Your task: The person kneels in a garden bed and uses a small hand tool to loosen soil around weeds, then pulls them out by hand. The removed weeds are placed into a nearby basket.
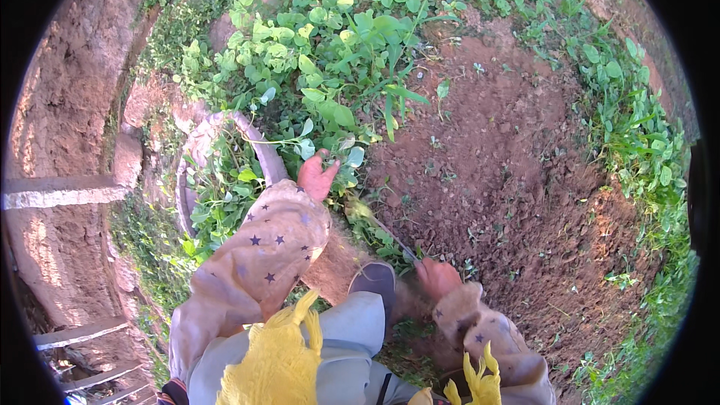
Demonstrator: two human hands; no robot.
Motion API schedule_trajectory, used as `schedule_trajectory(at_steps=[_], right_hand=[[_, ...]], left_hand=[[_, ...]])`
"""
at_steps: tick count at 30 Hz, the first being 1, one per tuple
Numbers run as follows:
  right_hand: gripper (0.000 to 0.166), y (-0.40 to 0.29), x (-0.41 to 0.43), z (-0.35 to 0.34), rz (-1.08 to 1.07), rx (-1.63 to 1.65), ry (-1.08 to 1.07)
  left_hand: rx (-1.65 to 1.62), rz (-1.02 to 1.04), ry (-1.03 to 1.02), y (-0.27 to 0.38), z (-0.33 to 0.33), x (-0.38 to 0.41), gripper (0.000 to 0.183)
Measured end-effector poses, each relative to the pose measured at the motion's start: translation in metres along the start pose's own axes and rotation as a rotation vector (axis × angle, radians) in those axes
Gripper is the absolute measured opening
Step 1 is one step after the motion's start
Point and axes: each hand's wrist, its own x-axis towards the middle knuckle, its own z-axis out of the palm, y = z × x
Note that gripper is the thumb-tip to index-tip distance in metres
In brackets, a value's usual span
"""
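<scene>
My left hand [316, 177], in a star-printed sleeve [275, 236], is among broad-leaved green plants [337, 115] at the edge of the growth. Leaves lie against its fingers; whether they grip a stem is hidden. My right hand [437, 278] is closed around the near end of a slim metal hand tool [394, 234]. The tool slants up and left towards low weeds, and its far end is blurred. Left of my left hand, a round basin [261, 143] contains picked-looking greenery [225, 191].
Loose reddish-brown soil [506, 152] with scattered sprigs spreads to the right. A strip of weeds [647, 124] borders it. My shoe [374, 287] stands between my hands. An earthen wall [67, 95] and pale slats [81, 333] are on the left. Yellow fringed cloth [275, 354] hangs in front.
</scene>
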Motion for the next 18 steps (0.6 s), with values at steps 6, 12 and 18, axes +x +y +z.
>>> schedule_trajectory(at_steps=[6, 12, 18], right_hand=[[0.028, 0.060, -0.064, -0.034, 0.039, -0.175, -0.117], [0.024, 0.073, -0.095, -0.078, 0.020, -0.279, -0.127], [0.030, 0.072, -0.084, -0.070, -0.051, -0.042, 0.006]], left_hand=[[0.075, 0.005, -0.052, -0.004, -0.001, -0.006, 0.022], [0.255, -0.084, -0.376, 0.021, -0.002, -0.028, 0.030], [0.959, 0.161, -1.113, 0.049, 0.007, -0.057, 0.062]])
